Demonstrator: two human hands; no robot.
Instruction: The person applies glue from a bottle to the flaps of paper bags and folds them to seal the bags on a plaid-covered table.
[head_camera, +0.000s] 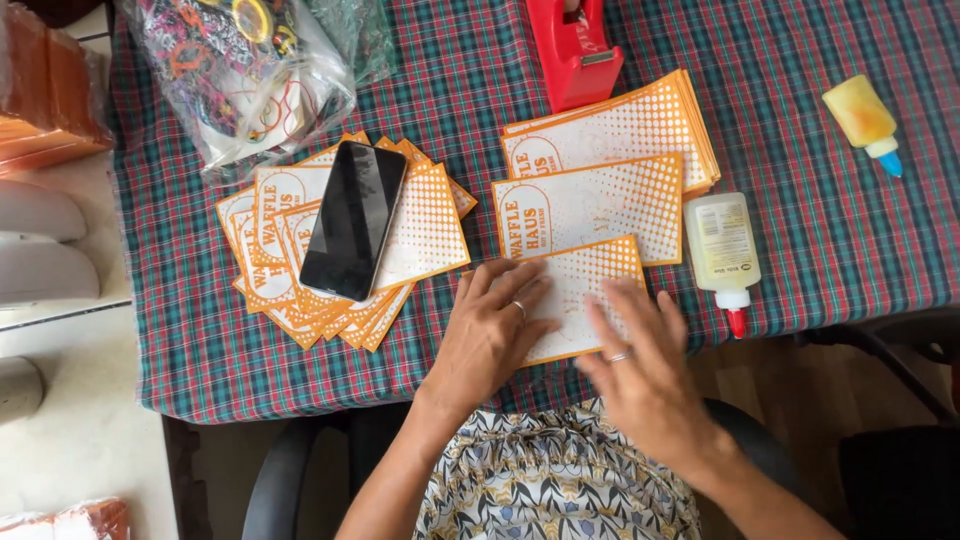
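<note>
Centre-left: phone (354, 220) lies on a fanned card pile (430, 225). Lower centre: our left hand (490, 335) and right hand (640, 365), both flat and released, press an orange-and-white card (580, 275). Glue bottle (722, 248) just beside, right. Risk: sliding palms could skew the card.

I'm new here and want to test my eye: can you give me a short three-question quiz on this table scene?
1. True or false: the phone lies on a fanned pile of orange cards.
2. Which hand wears a ring: (a) only the left hand, (b) only the right hand, (c) both?
3. What colour is the cap of the glue bottle beside the right hand?

Key
1. True.
2. (c): a ring shows on each.
3. Red; the yellow bottle farther off has the blue tip.
</note>
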